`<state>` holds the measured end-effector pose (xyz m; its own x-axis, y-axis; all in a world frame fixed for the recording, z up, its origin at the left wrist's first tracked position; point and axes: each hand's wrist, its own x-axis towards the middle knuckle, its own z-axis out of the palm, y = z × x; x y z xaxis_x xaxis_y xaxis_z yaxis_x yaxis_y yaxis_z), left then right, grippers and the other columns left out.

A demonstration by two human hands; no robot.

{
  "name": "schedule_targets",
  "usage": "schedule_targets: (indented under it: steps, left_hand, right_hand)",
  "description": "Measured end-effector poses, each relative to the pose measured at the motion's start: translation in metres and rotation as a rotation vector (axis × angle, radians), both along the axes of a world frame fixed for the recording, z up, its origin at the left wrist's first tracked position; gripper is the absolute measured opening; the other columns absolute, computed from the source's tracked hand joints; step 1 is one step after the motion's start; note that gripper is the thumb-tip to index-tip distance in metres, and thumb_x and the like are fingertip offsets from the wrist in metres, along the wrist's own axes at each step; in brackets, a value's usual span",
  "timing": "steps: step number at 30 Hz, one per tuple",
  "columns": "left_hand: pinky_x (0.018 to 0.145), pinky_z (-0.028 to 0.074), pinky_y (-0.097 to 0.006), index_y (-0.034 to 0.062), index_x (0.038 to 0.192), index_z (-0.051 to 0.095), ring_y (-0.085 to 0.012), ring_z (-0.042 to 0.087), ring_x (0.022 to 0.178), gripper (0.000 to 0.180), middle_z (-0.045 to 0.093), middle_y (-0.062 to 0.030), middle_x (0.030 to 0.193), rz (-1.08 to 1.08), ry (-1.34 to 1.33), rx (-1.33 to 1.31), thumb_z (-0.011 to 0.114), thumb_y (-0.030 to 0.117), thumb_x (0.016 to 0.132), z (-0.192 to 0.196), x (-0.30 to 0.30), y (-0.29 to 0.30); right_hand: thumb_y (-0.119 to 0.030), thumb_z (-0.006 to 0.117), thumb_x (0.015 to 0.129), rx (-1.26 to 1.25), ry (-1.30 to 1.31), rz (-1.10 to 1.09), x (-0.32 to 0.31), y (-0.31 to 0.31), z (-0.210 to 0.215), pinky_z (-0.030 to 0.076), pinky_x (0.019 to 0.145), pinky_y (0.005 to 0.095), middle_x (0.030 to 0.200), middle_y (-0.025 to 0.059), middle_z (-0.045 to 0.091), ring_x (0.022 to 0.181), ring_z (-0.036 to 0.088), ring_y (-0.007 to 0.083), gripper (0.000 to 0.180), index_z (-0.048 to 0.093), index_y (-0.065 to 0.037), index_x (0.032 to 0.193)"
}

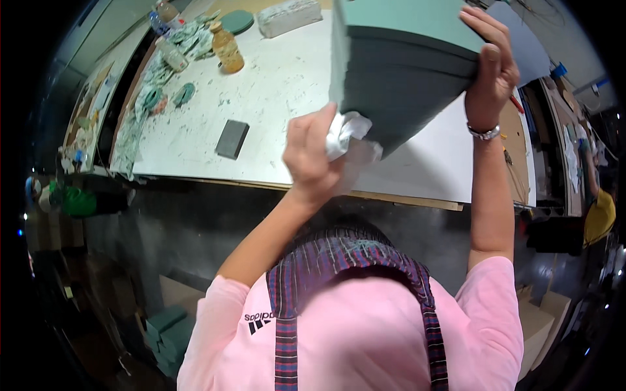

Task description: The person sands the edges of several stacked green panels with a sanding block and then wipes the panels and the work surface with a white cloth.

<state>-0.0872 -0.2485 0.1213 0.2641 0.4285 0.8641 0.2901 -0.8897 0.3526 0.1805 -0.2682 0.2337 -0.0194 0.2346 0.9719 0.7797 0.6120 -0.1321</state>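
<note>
My left hand [312, 153] is closed around a crumpled white cloth or tissue [349, 130] and presses it to the lower left front edge of a tall block [404, 81]. The block has a pale teal top and a dark grey-green front face with fine layered lines. At its upper right corner my right hand [492, 72] grips the edge, fingers stretched along the top and thumb against the side. A metal-banded watch sits on that wrist. On the white table [274, 117], left of my left hand, lies a small dark grey rectangular block [232, 139].
Left along the table stand an amber bottle [227, 49] and a clear bottle [171, 55], beside stained rags [156, 85]. A green disc [237, 22] and a whitish block [289, 17] lie at the back. Other people work at far left [81, 201] and far right [598, 218].
</note>
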Motion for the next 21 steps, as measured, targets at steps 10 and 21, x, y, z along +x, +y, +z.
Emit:
schedule_targets:
  steps: [10,21]
  left_hand:
    - [0.072,0.051,-0.039,0.0067,0.128,0.056,-0.0309,0.060,0.089,0.058,0.060,-0.0134,0.100,0.125,0.176,-0.340,0.066,0.010,0.072,-0.054,-0.024,0.006]
    - [0.064,0.043,-0.038,0.0027,0.124,0.058,-0.0254,0.055,0.087,0.064,0.054,-0.0083,0.094,0.118,0.257,-0.357,0.075,0.014,0.064,-0.112,-0.016,-0.004]
  right_hand:
    - [-0.041,0.041,0.100,-0.023,0.070,-0.014,-0.013,-0.003,-0.004,0.042,0.100,0.0372,0.115,0.0151,0.067,0.112,0.060,0.0248,0.052,0.070,0.001,0.106]
    - [-0.046,0.026,0.100,-0.186,0.209,-0.034,-0.013,-0.008,-0.005,0.046,0.101,0.0432,0.126,0.0237,0.057,0.117,0.056,0.0308,0.064,0.059,0.006,0.118]
